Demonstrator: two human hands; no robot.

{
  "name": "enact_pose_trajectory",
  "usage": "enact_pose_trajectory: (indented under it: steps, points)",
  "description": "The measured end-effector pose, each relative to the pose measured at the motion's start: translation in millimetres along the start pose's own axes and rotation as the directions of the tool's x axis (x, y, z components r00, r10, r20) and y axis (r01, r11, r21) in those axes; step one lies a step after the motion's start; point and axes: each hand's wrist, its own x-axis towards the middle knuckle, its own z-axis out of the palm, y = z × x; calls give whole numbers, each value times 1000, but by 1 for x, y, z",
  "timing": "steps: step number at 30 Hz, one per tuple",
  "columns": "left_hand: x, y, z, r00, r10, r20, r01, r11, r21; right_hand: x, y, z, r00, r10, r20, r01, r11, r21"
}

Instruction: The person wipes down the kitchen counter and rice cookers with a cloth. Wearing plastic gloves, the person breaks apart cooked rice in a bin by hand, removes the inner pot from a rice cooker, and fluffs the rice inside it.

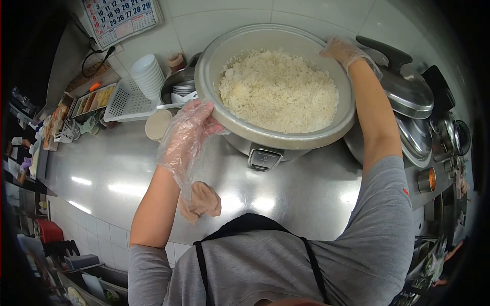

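A wide metal pot (209, 76) full of cooked white rice (280, 92) sits tilted on a large rice cooker (263, 157). My left hand (196, 122), in a loose clear plastic glove, grips the pot's rim at the front left, fingers wrapped on its edge. At the far right of the rim, my right hand (341, 49), also gloved in clear plastic, is closed on the edge. A crumpled brown cloth (201, 201) lies on the steel counter below my left forearm.
Stacked white bowls (147, 76) stand in a white basket (122, 102) at the left, beside a metal pot with dishes (178, 86). Lidded pots (403, 92) crowd the right. A calendar (122, 20) hangs on the tiled wall. Food trays (94, 99) line the far left.
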Motion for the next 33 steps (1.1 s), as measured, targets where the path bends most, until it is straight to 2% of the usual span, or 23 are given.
enact_pose_trajectory:
  steps: [2,4,6,9,10,11,12,14,16,17,18,19,20,21,22,23,24,26,27,29,30,31,33]
  points:
    - [3,-11,-11,1000,-2,21,2,1000,-24,-36,-16,-26,992,80,-99,-65,987,147]
    - [4,-22,-18,999,18,51,-16,999,-44,-33,-11,-21,983,81,-165,-49,981,188]
    - [4,-33,-23,978,117,172,-100,989,-104,-34,-4,-11,966,83,-246,-27,975,221]
    - [0,-12,-18,961,199,195,-185,979,-88,-54,7,-47,925,170,-340,-70,955,289]
    - [-4,-3,-15,961,191,200,-177,980,-88,-68,10,-62,905,236,-353,-80,911,404]
    - [-6,7,-12,946,264,190,-248,963,-105,-84,11,-80,880,303,-366,-82,856,511]
    - [-10,15,-11,923,340,179,-323,939,-117,-105,5,-94,875,309,-371,-85,855,511]
    - [-23,34,-8,896,429,114,-407,897,-174,-155,-19,-127,608,366,-704,-50,903,427]
    - [-56,53,11,854,518,-51,-515,827,-225,-207,-36,-160,632,387,-671,7,864,504]
    - [-75,59,14,849,526,-53,-524,821,-227,-227,-43,-173,663,392,-638,64,819,570]
    - [-93,63,16,751,657,-59,-656,734,-176,-239,-48,-177,660,386,-645,75,820,567]
    - [-96,68,21,647,760,-65,-761,640,-106,-232,-49,-174,582,421,-695,100,812,575]
    - [-107,75,29,630,736,-250,-749,660,55,-238,-51,-175,480,454,-751,132,809,574]
    - [-115,73,31,560,799,-220,-789,595,152,-246,-46,-178,485,442,-755,155,806,572]
    - [-112,70,36,379,913,-151,-780,403,479,-251,-40,-186,643,401,-653,196,738,646]
    - [-118,68,43,210,978,-6,-657,146,740,-250,-31,-188,716,355,-602,228,696,681]
    - [-124,67,53,203,979,-16,-633,143,761,-250,-21,-191,781,305,-545,248,649,719]
    - [-132,72,77,298,921,-251,-689,389,611,-222,5,-185,847,163,-506,377,487,788]
    - [-132,73,84,276,923,-266,-672,384,633,-203,16,-180,863,99,-496,416,419,807]
    - [-139,81,101,448,748,-490,-673,643,366,-153,17,-154,814,202,-544,478,298,826]
    - [-142,92,122,454,621,-639,-636,728,255,-129,23,-151,784,221,-581,475,390,789]
    - [-144,99,128,421,630,-652,-636,718,283,-111,28,-145,784,198,-588,498,364,787]
    - [-141,110,126,478,600,-641,-560,771,304,-77,29,-131,810,105,-577,524,314,792]
